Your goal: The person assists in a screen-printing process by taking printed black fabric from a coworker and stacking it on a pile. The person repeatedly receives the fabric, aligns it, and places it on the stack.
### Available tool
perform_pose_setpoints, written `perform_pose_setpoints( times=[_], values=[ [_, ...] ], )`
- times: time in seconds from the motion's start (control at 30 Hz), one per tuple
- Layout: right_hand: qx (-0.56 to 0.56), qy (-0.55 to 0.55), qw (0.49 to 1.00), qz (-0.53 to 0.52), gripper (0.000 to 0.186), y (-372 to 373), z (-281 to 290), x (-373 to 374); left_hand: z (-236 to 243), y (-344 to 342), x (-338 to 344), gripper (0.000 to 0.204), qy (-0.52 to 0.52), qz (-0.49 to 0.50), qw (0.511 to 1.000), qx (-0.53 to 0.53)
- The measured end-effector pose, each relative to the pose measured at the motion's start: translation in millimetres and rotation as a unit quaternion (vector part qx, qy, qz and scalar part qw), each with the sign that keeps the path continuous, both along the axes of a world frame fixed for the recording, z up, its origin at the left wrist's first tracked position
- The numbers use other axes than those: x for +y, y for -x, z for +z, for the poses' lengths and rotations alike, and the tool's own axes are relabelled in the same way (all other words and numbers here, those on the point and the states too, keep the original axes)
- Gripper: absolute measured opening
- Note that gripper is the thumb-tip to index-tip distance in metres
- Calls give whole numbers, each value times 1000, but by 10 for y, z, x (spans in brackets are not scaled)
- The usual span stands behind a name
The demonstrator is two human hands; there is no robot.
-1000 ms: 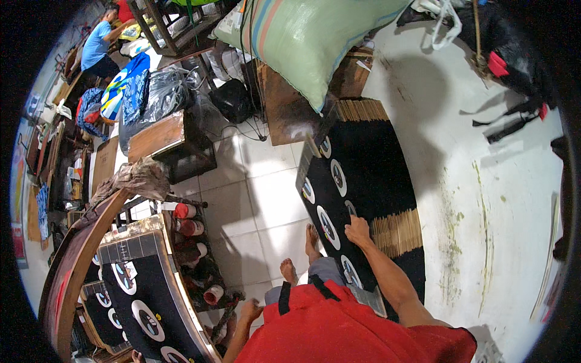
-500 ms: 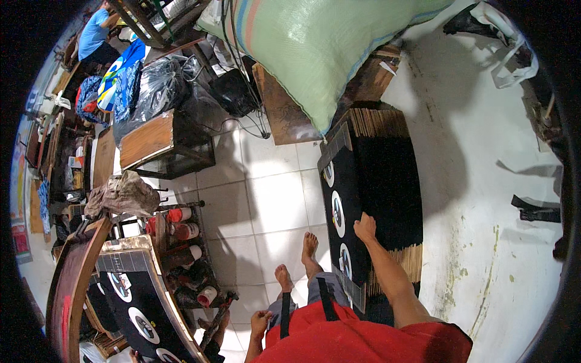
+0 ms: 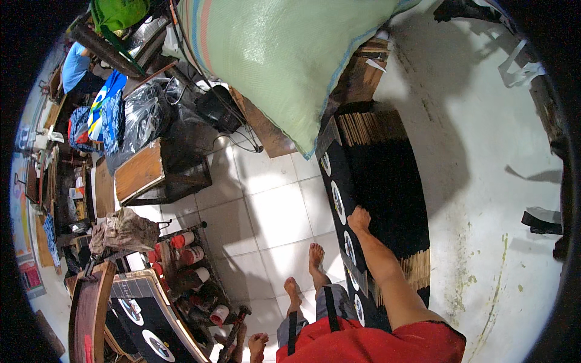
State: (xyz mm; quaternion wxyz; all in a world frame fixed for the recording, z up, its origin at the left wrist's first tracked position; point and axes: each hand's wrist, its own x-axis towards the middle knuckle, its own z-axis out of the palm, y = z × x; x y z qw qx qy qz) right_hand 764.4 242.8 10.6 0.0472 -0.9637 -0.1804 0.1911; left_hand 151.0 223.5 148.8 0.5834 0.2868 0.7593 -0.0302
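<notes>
Black printed panel [image 3: 338, 203] with white oval prints: we have it directly under and just left of our right hand [image 3: 359, 219], which rests at its inner long edge. That hand's fingers are curled together; we cannot tell whether they are clamped on the edge or only touching it. To the right of this hand lies a stack of black-covered boards [image 3: 390, 181], with brown edges showing at its ends. Our left hand [image 3: 258, 345] hangs low, well apart on the other side, fingers bent; we cannot tell whether it holds anything. Nearest to it, up and to its left, are red-stained containers [image 3: 190, 256], and farther left a second printed panel [image 3: 143, 320]. Beyond the right hand, a pale green woven sack [image 3: 272, 66] bulges forward. We judge the step in hand to be handling the panel by its edge; the next move calls for a sure finger hold clear of the prints.
</notes>
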Motion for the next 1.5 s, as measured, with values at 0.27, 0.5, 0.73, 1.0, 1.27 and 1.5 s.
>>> perform_pose_setpoints(
  times=[0.27,0.5,0.73,1.0,1.27,1.5],
  values=[
    [-15,4,1000,4,23,13,-1,-103,-123,32,92,18,52,97,987,-114],
    [10,9,1000,8,24,-45,-46,-147,-278,69,125,19,-3,0,1000,-23],
    [-39,8,998,38,23,-23,-138,-196,-247,54,28,19,-7,33,999,-39],
    [5,-17,1000,5,33,-53,324,-181,-179,-116,13,23,6,-50,998,-38],
    [22,-64,994,-89,51,730,977,-1214,-207,-364,87,19,-48,-93,992,-69],
    [67,-48,991,-103,31,2018,1058,-2571,-387,-58,217,18,-54,-110,981,-152]
  ],
)
